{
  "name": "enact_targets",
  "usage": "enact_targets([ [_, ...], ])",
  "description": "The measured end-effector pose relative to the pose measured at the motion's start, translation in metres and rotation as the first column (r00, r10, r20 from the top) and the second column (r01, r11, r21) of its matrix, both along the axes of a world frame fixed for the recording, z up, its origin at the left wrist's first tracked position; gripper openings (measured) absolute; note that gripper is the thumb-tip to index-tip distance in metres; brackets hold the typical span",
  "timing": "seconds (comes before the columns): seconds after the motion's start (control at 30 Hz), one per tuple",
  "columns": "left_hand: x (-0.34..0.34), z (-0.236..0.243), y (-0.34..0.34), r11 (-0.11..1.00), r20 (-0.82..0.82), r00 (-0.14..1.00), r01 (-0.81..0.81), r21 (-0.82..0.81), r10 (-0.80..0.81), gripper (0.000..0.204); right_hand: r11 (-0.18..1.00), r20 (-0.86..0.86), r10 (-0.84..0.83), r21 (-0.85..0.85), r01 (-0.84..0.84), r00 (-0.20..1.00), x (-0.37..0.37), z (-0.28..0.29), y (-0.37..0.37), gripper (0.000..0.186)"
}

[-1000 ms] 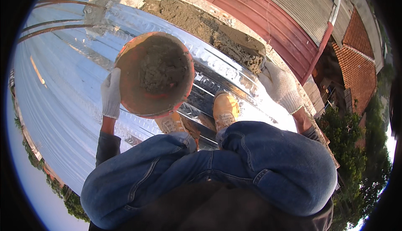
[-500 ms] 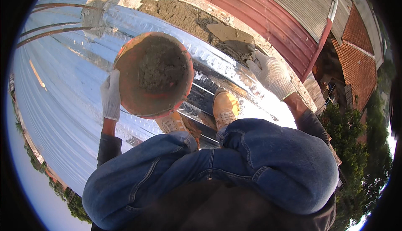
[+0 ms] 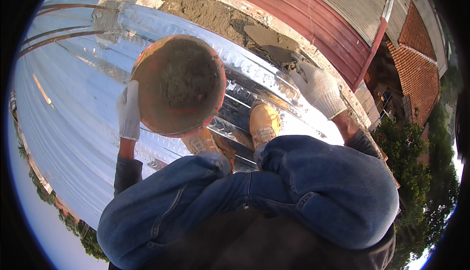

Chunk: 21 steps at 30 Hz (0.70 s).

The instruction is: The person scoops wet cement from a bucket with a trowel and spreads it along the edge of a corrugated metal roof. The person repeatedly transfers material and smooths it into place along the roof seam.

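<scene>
My left hand (image 3: 128, 108), in a white knit glove, grips the left side of a red-orange bucket (image 3: 147, 62) with grey wet mortar (image 3: 183, 81) inside. My right hand (image 3: 318, 86), gloved alike, is closed on a trowel (image 3: 269, 40), whose mortar-coated blade lies on a long band of grey mortar (image 3: 200, 11) along the ledge beside the shiny metal sheeting (image 3: 73, 123). My two tan boots (image 3: 264, 123) stand on the sheeting below the bucket, between my bent knees.
Bent rusty rebars (image 3: 68, 34) stick out from a concrete patch (image 3: 107, 18) at upper left. Beyond the concrete edge lie red (image 3: 338, 45) and grey corrugated roofs (image 3: 342, 1), tiled roofs (image 3: 411, 79) and trees (image 3: 406, 182) at the right. A thin wooden strip (image 3: 43, 88) lies on the sheeting.
My right hand has moved up and slightly left, and the trowel blade now shows on the mortar band. My left hand and the bucket have stayed nearly in place, shifting slightly.
</scene>
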<state>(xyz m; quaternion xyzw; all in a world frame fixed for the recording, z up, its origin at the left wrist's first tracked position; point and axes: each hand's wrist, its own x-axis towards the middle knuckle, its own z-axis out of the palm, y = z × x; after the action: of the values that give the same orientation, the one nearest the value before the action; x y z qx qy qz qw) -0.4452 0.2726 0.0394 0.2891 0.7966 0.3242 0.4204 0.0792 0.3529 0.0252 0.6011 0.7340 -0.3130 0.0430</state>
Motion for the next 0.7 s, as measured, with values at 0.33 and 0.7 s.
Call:
enact_targets([
  [0.33, -0.003, -0.006, -0.002, 0.999, 0.037, 0.999, 0.006, 0.033, -0.007, 0.056, 0.989, 0.128, 0.011, 0.142, -0.03, 0.992, 0.016, 0.007, 0.004, 0.035],
  [0.7, -0.001, -0.003, -0.002, 1.0, 0.032, 0.999, -0.01, 0.004, 0.01, 0.056, 0.99, 0.267, 0.009, 0.13, -0.045, 0.964, 0.034, -0.011, -0.037, 0.022],
])
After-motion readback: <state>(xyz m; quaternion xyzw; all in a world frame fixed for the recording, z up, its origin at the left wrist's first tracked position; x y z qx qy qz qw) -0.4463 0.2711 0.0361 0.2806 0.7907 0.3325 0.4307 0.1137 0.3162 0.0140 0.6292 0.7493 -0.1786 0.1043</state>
